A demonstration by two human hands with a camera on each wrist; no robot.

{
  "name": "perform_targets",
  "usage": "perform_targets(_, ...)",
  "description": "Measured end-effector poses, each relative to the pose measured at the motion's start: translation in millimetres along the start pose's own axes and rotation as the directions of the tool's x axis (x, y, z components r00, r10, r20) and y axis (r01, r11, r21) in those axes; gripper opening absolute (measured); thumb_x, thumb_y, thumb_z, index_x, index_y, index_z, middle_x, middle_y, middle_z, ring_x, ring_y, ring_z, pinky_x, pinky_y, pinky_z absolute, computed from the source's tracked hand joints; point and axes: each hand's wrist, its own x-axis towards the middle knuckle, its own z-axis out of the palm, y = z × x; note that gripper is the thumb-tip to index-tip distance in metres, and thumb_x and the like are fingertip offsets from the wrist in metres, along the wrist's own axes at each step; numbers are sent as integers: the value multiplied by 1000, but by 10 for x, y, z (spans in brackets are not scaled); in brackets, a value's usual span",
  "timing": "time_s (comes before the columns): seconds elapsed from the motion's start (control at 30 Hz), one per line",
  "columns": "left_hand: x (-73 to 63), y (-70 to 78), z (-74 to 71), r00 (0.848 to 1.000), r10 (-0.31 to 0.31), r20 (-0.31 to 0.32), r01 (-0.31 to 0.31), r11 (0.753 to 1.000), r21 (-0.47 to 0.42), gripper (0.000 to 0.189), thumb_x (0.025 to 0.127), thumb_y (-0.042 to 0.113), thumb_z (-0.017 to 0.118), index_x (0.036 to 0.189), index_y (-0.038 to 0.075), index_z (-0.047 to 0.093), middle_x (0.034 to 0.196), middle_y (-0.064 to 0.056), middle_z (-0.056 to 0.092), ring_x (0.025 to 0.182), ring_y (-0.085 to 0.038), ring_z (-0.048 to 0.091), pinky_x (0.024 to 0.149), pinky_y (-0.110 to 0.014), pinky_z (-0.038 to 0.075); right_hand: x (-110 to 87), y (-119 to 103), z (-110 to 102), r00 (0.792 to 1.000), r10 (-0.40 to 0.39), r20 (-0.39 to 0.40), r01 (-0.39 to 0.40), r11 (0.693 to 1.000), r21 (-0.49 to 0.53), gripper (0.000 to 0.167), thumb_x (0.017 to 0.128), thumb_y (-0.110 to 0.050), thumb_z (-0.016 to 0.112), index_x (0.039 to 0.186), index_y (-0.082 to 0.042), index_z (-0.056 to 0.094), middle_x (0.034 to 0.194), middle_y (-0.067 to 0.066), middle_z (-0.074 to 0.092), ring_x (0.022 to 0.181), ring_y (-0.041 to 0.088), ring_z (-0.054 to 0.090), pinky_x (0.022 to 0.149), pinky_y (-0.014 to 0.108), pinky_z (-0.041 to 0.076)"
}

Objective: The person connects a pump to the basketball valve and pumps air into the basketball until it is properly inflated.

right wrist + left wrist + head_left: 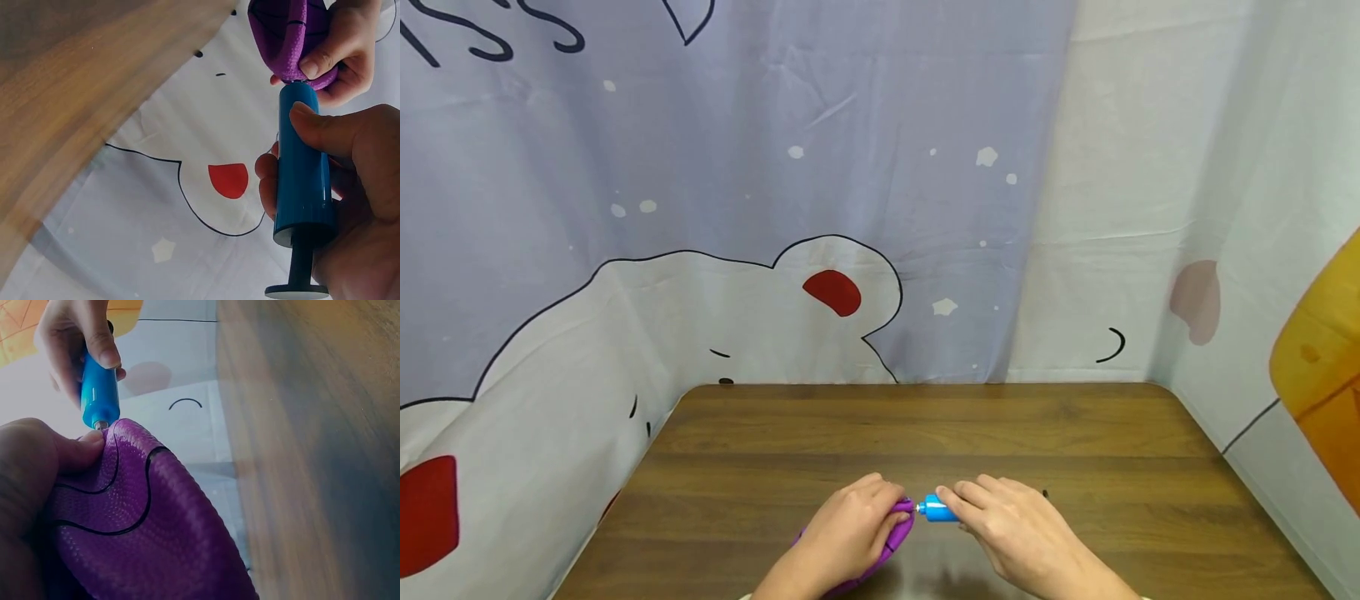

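A limp, folded purple ball [181,519] with a pebbled skin and black seam lines is gripped in my left hand [852,525], the thumb pressing near its edge. My right hand [1007,521] wraps around the barrel of a blue hand pump [303,162]. The pump's metal tip [100,425] meets the ball right by the left thumb. In the right wrist view the black plunger handle [297,292] stands a short way out from the barrel's rear end. Both hands are above the table, pump and ball lined up end to end.
A brown wooden table [925,425] lies under the hands. Behind it and along both sides hangs a printed curtain [850,192], meeting the table's edges. A small dark spot [1046,493] shows just beyond the right hand.
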Motion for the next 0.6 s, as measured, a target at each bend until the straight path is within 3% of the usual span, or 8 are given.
perform_targets(0.1, 4, -2, -22, 999, -16, 33, 15, 999, 31, 8, 96, 19, 70, 92, 13, 66, 82, 9, 63, 73, -2, 48, 63, -7, 44, -7, -3, 32, 1000, 5, -7, -4, 1000, 27, 52, 112, -29, 24, 119, -9, 71, 96, -7, 65, 79, 9, 60, 66, 24, 53)
perform_targets(0.2, 21, -6, -54, 992, -61, 114, 51, 994, 93, 10, 98, 23, 67, 93, 15, 67, 83, 10, 63, 74, -2, 50, 63, -11, 48, -33, 3, 81, 1000, 8, -17, -7, 998, 58, 51, 112, -32, 25, 123, -10, 70, 100, -7, 66, 82, 8, 63, 68, 23, 55)
perform_targets(0.27, 23, -15, -78, 981, -96, 171, 72, 988, 137, 11, 99, 26, 66, 93, 16, 67, 83, 11, 63, 74, -2, 52, 64, -14, 50, -59, 11, 124, 1000, 12, -6, -12, 998, 68, 40, 110, -33, 40, 127, -10, 68, 103, -7, 66, 84, 8, 64, 70, 24, 56)
perform_targets(0.33, 8, -31, -93, 969, -125, 213, 90, 982, 166, 12, 99, 27, 66, 92, 18, 67, 82, 12, 63, 75, -2, 52, 64, -16, 51, -86, 28, 166, 999, 28, 15, -29, 998, 64, 36, 101, -32, 62, 129, -11, 67, 105, -6, 67, 86, 9, 65, 72, 25, 56)
perform_targets(0.43, -36, -71, -96, 958, -155, 241, 117, 979, 167, 12, 99, 28, 66, 94, 18, 67, 83, 12, 63, 76, -3, 53, 65, -18, 52, -135, 70, 217, 998, 57, 36, -59, 996, 60, 59, 77, -28, 86, 130, -11, 66, 107, -5, 68, 89, 10, 66, 76, 27, 58)
perform_targets(0.6, -92, -184, -97, 932, -224, 284, 193, 972, 131, 13, 99, 31, 65, 100, 18, 69, 89, 11, 64, 81, -4, 55, 65, -23, 54, -218, 160, 303, 994, 112, 4, -112, 991, 78, 62, 67, -19, 92, 124, -12, 68, 105, -6, 69, 89, 11, 66, 79, 30, 58)
